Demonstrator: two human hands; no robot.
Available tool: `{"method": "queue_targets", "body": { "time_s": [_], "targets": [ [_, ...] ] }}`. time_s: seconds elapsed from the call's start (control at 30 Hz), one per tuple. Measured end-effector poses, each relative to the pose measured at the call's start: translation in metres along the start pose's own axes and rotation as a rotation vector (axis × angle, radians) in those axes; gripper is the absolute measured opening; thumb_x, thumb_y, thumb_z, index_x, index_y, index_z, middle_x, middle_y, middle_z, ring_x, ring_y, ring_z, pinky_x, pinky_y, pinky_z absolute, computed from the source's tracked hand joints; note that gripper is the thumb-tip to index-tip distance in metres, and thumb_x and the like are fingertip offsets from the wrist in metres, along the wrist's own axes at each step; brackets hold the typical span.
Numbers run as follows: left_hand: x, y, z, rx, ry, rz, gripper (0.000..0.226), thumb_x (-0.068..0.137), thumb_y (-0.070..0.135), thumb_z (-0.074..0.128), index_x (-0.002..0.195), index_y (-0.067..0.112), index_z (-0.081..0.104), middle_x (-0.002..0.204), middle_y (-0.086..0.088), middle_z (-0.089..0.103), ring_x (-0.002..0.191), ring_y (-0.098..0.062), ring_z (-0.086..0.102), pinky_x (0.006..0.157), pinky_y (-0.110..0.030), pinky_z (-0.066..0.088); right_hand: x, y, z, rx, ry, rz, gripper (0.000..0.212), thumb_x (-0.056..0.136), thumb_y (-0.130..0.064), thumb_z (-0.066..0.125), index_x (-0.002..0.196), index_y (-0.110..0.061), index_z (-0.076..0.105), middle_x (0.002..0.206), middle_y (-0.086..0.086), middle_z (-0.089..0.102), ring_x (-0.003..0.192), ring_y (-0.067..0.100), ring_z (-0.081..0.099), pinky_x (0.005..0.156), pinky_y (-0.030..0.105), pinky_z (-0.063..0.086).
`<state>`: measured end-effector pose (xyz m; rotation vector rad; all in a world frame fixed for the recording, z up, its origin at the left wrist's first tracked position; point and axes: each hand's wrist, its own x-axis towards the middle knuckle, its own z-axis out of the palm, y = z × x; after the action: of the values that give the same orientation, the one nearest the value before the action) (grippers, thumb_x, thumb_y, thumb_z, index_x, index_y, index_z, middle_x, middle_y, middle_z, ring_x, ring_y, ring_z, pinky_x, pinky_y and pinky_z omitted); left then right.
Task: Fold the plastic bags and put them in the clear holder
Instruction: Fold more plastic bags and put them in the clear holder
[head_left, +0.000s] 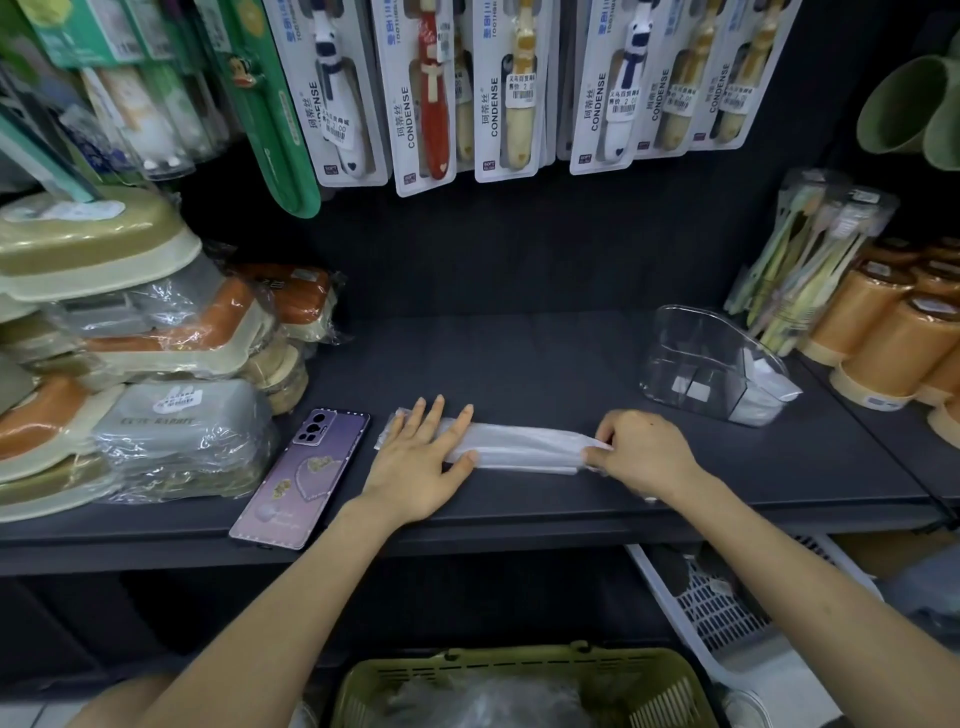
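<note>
Across the whole width, a dark shop shelf (519, 358). Below its near edge, a green basket (519, 667) with what looks like crumpled clear plastic (483, 701) inside, probably more bags waiting.

Far right on the shelf, the clear holder (696, 358), with a few flat white folded bags (763, 387) tucked in its right end and much of the rest see-through and unfilled. Left of centre, near the edge, a purple phone (301, 478), lying flat, apart from the work.

Between phone and holder, one plastic bag (524, 444), flattened into a long narrow strip running left to right along the shelf. On its left end, the left hand (421, 457), fingers spread and straight, pressing it flat. At its right end, the right hand (639, 452), fingers curled, pinching the strip's tip.

Judged mid-fold: narrowed lengthwise, not yet shortened to a small packet, not yet in the holder. By the look of it, some bags done, this one half folded, likely more to come from the basket.
</note>
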<state>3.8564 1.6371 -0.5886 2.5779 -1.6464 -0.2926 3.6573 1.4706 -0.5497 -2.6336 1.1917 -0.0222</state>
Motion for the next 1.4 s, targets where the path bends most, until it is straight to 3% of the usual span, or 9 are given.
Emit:
{"method": "queue_targets", "body": {
  "time_s": [0.2, 0.33, 0.43, 0.57, 0.8, 0.93, 1.07, 1.17, 1.4],
  "targets": [
    [0.004, -0.004, -0.004, -0.09, 0.098, 0.055, 0.091, 0.073, 0.076, 0.011, 0.152, 0.031, 0.019, 0.161, -0.003, 0.006, 0.149, -0.021, -0.001, 0.117, -0.031, -0.01, -0.025, -0.003, -0.004, 0.164, 0.003, 0.045, 0.023, 0.077, -0.032, 0.07, 0.062, -0.022, 0.057, 0.077, -0.004, 0.059, 0.079, 0.017, 0.058, 0.06, 0.026, 0.037],
    [-0.008, 0.014, -0.009, -0.084, 0.502, 0.214, 0.054, 0.084, 0.051, 0.04, 0.11, 0.017, 0.072, 0.13, -0.011, 0.061, 0.122, -0.031, 0.056, 0.111, -0.041, 0.033, -0.038, -0.01, -0.007, 0.332, -0.04, 0.099, 0.021, 0.078, -0.019, 0.066, 0.063, -0.017, 0.052, 0.065, -0.004, 0.061, 0.066, 0.017, 0.063, 0.055, 0.025, 0.041],
    [-0.028, 0.045, -0.002, -0.303, 0.529, 0.369, 0.037, 0.083, 0.038, 0.051, 0.1, 0.013, 0.074, 0.114, -0.002, 0.069, 0.105, -0.021, 0.065, 0.095, -0.033, 0.05, -0.046, -0.016, -0.011, 0.746, -0.133, 0.22, 0.02, 0.08, -0.001, 0.064, 0.066, -0.007, 0.051, 0.058, 0.009, 0.063, 0.046, 0.016, 0.059, 0.045, 0.021, 0.044],
    [-0.04, 0.069, 0.011, -0.43, 0.384, 0.402, 0.048, 0.08, 0.03, 0.064, 0.125, 0.014, 0.062, 0.127, 0.001, 0.063, 0.12, -0.014, 0.055, 0.104, -0.02, 0.036, -0.053, -0.021, -0.016, 1.036, -0.215, 0.334, 0.012, 0.084, 0.005, 0.061, 0.077, -0.002, 0.053, 0.063, 0.015, 0.061, 0.045, 0.017, 0.052, 0.036, 0.016, 0.036],
    [-0.033, 0.086, 0.014, -0.457, 0.59, 0.237, 0.027, 0.088, 0.024, 0.061, 0.113, 0.02, 0.07, 0.096, 0.005, 0.074, 0.082, -0.012, 0.068, 0.07, -0.024, 0.054, -0.052, -0.027, -0.037, 1.355, -0.332, 0.293, 0.009, 0.094, -0.01, 0.058, 0.09, -0.003, 0.06, 0.064, 0.011, 0.065, 0.045, 0.011, 0.058, 0.038, 0.019, 0.043],
    [-0.028, 0.089, 0.003, -0.798, 0.481, -0.094, 0.026, 0.098, 0.032, 0.052, 0.09, 0.016, 0.071, 0.071, -0.005, 0.067, 0.067, -0.02, 0.061, 0.066, -0.034, 0.048, -0.041, -0.027, -0.054, 1.626, -0.264, 0.222, 0.034, 0.099, -0.036, 0.046, 0.113, -0.009, 0.06, 0.087, 0.014, 0.073, 0.062, 0.017, 0.069, 0.048, 0.024, 0.054],
    [-0.019, 0.08, -0.012, -1.179, 0.313, -0.291, 0.031, 0.099, 0.031, 0.049, 0.075, 0.014, 0.061, 0.074, 0.003, 0.056, 0.07, -0.007, 0.049, 0.065, -0.018, 0.039, -0.027, -0.04, -0.035, 1.258, -0.125, 0.186, 0.034, 0.095, -0.039, 0.054, 0.114, -0.012, 0.062, 0.094, 0.007, 0.069, 0.067, 0.016, 0.062, 0.052, 0.025, 0.046],
    [-0.013, 0.07, -0.012, -1.332, 0.22, -0.308, 0.03, 0.099, 0.03, 0.051, 0.112, 0.008, 0.066, 0.106, -0.009, 0.067, 0.099, -0.018, 0.062, 0.09, -0.03, 0.049, -0.02, -0.052, -0.009, 0.956, -0.126, 0.088, 0.027, 0.091, -0.036, 0.062, 0.1, -0.012, 0.072, 0.089, 0.004, 0.066, 0.069, 0.013, 0.053, 0.053, 0.023, 0.039],
    [-0.015, 0.063, -0.013, -1.39, 0.167, -0.267, 0.025, 0.099, 0.028, 0.052, 0.117, 0.016, 0.065, 0.098, -0.001, 0.07, 0.097, -0.016, 0.064, 0.088, -0.037, 0.053, -0.012, -0.058, 0.008, 1.113, -0.111, 0.115, 0.019, 0.087, -0.019, 0.07, 0.089, -0.001, 0.072, 0.065, 0.0, 0.058, 0.058, 0.007, 0.048, 0.045, 0.019, 0.034]
  ]
}}
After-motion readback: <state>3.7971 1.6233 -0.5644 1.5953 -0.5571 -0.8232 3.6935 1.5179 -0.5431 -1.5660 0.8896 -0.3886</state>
